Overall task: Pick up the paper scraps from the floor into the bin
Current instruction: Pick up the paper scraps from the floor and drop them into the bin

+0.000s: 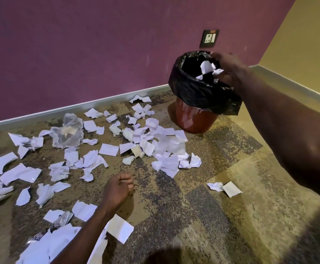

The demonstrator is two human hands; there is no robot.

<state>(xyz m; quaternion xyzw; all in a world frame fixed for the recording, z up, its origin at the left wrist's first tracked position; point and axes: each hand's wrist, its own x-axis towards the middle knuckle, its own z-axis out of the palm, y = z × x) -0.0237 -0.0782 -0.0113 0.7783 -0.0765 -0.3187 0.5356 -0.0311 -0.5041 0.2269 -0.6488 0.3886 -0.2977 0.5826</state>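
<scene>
My right hand (229,70) is over the bin (199,92) with scraps (207,68) at my fingertips, grip unclear, left hand (118,189) loosely curled and empty, tons more paper (151,145) on the carpet to grab next.

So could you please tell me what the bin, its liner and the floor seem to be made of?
The bin looks like glossy red-brown plastic, since its wall shows shiny highlights. Its liner seems to be thin black plastic film, wrinkled and glossy, folded over the rim. The floor looks like matte speckled carpet, though the texture leaves that open.
</scene>
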